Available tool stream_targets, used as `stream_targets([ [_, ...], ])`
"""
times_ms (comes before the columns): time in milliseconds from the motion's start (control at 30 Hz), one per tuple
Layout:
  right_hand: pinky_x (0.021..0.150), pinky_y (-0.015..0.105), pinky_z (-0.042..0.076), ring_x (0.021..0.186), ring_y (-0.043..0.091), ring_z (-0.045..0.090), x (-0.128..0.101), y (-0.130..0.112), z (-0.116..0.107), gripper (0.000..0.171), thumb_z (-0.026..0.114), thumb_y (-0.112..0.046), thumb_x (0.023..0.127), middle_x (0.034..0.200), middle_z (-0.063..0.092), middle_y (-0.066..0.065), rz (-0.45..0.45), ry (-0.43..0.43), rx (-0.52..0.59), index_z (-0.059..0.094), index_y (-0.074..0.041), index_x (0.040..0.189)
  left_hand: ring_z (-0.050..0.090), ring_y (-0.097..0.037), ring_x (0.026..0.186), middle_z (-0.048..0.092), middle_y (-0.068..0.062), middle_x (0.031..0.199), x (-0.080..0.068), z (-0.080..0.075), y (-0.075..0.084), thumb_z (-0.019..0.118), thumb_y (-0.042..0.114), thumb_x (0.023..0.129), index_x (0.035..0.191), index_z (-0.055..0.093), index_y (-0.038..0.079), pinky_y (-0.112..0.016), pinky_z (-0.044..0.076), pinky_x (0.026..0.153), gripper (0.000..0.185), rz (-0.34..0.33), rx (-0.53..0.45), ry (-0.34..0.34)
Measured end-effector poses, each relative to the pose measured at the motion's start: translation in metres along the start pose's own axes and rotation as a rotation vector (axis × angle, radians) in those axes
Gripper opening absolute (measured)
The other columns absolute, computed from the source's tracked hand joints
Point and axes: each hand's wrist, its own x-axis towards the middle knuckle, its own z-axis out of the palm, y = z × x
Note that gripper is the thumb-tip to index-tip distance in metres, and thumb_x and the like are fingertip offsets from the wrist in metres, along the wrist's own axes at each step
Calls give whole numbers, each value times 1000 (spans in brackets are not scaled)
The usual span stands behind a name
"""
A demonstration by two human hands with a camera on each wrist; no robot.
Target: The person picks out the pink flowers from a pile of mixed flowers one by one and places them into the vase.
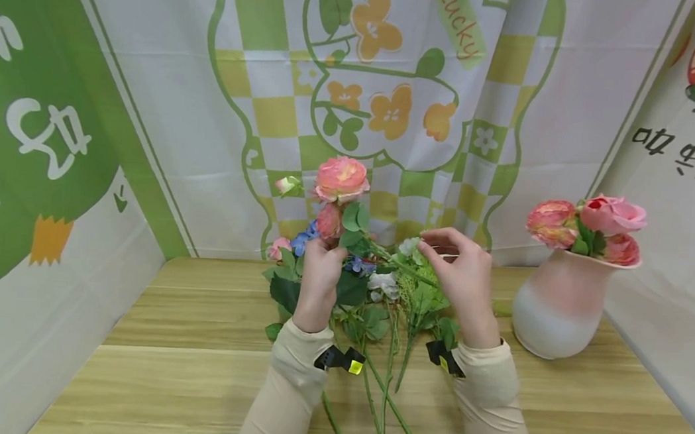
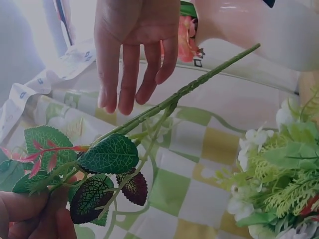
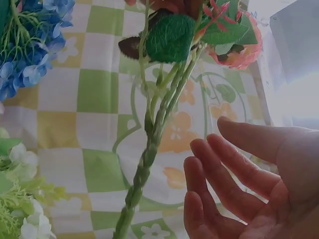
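My left hand (image 1: 323,262) grips a spray of pink roses (image 1: 341,179) with green leaves and holds it up over the wooden table (image 1: 195,367). In the left wrist view its fingers (image 2: 30,214) pinch the leafy part. The spray's green stem (image 1: 406,270) slants toward my right hand (image 1: 460,270). That hand is open, and its fingers (image 2: 134,55) hang straight just beside the stem (image 2: 199,82) without closing on it. The right wrist view shows the same gap between the relaxed fingers (image 3: 224,169) and the stem (image 3: 149,154).
A pile of artificial flowers (image 1: 390,293) lies under my hands, with blue hydrangea (image 3: 30,45), white blossoms (image 2: 249,144), ferns and long stems. A pink-and-white vase (image 1: 559,309) holding roses stands at the right. Printed cloth walls (image 1: 149,132) close in the table's back and sides.
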Motion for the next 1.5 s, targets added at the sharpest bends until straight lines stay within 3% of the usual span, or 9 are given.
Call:
stream_targets([
  [133,74,35,55,87,15,68,-3,-5,0,20,70,-29,86,96,73,0,-51,2,-10,72,-16,101,24,-15,62,39,3,65,-3,3,1,39,-18,75,80,57,1,-30,20,63,28,15,-24,2],
  [300,74,38,55,85,15,68,-8,-11,5,17,72,-25,85,94,73,0,-111,-26,-8,73,-16,99,21,-15,63,27,3,64,-6,4,4,38,-20,76,73,46,3,-30,19,64,24,24,-22,-20],
  [500,76,40,55,82,15,69,-12,-16,14,16,74,-23,83,91,74,1,-162,-62,-6,73,-16,97,30,-17,71,48,5,69,-8,5,3,39,-20,76,96,64,-9,-30,22,66,33,20,-10,-35],
  [600,75,39,56,81,16,69,-12,-17,17,16,75,-20,82,92,74,1,-178,-64,-15,74,-15,97,26,-17,67,39,4,64,-9,6,3,39,-20,74,89,62,-7,-30,19,64,30,28,12,-43],
  [833,74,38,56,79,16,69,-12,-17,19,17,77,-17,80,92,74,3,-198,-65,-23,74,-13,96,16,-16,63,15,1,66,-12,10,3,40,-19,76,69,34,9,-31,16,64,29,14,28,-64],
  [933,72,38,57,77,16,69,-12,-15,19,17,78,-16,79,92,74,4,-204,-58,-23,75,-13,96,14,-16,60,15,2,64,-14,12,2,40,-19,77,69,43,8,-31,16,62,28,20,18,-62],
  [1100,70,34,57,79,18,69,-12,-14,18,19,79,-15,77,93,74,4,-214,-60,-18,75,-13,96,16,-15,59,23,4,59,-15,14,1,42,-18,78,88,65,-6,-30,17,62,27,35,7,-44],
  [1233,67,27,57,81,16,70,-11,-14,19,18,79,-14,77,93,74,2,-215,-69,9,76,-14,95,22,-15,63,34,5,59,-16,16,-1,43,-18,78,98,66,-11,-30,20,64,31,55,-2,-31],
  [1500,62,24,56,70,12,70,-12,-12,21,13,77,-12,79,88,74,3,-243,-22,-30,77,-14,92,32,-10,60,44,8,57,-16,23,-5,48,-14,80,95,66,-14,-25,29,61,24,82,-2,-1],
])
